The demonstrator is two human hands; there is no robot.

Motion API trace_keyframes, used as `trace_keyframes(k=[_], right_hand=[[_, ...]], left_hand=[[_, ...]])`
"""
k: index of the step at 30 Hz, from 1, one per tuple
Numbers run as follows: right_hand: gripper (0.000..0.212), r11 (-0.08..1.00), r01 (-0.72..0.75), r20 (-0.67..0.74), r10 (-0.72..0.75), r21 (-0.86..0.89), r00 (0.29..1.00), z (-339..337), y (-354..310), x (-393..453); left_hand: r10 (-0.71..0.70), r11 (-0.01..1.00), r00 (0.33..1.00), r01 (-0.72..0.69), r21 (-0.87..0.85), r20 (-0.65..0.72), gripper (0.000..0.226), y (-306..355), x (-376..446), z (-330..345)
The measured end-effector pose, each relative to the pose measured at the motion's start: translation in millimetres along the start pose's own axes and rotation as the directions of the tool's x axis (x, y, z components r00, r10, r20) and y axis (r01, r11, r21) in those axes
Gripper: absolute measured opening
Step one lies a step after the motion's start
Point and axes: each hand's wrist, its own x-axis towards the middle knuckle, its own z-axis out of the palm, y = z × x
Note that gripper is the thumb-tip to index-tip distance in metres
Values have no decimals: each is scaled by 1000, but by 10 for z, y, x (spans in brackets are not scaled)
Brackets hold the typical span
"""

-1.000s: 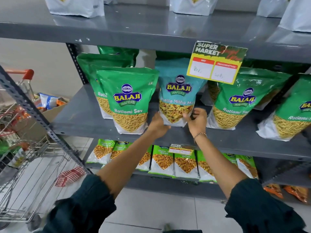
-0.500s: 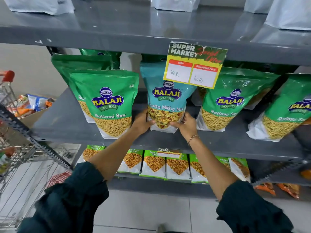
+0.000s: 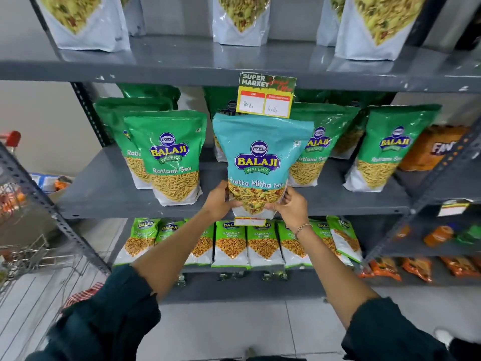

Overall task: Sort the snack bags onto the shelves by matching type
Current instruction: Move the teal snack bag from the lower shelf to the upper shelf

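Observation:
A teal Khatta Mitha Mix bag stands upright at the front edge of the middle shelf. My left hand grips its lower left corner and my right hand grips its lower right corner. Green Ratlami Sev bags stand to its left, and more Ratlami Sev bags stand to its right and behind it. A price tag hangs from the shelf above, just over the teal bag's top.
White-bottomed mix bags line the top shelf. Small green Chana Jor Garam packs fill the lower shelf. A shopping cart stands at left. Another rack at right holds orange packs.
The teal bag has come forward from behind the price tag to the shelf's front edge, both hands still on its bottom corners. The camera has tilted up, showing the top shelf.

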Motion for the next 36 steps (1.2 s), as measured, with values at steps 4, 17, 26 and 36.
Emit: trace_keyframes(k=[4, 17, 26, 36], right_hand=[[47, 999, 35, 33, -36, 21, 999, -83, -269, -298], [44, 950, 307, 63, -311, 62, 948, -195, -1709, -305], [41, 897, 427, 61, -435, 111, 898, -329, -2614, 102], [40, 876, 480, 45, -482, 49, 875, -326, -3151, 864]], left_hand=[[75, 997, 997, -75, -13, 4, 52, 143, -342, -226], [280, 952, 952, -291, -90, -122, 44, 1131, -858, -1498], [390, 919, 900, -392, 28, -195, 68, 1764, -685, -2210], [432, 900, 865, -432, 59, -255, 30, 2219, -19, -2593]])
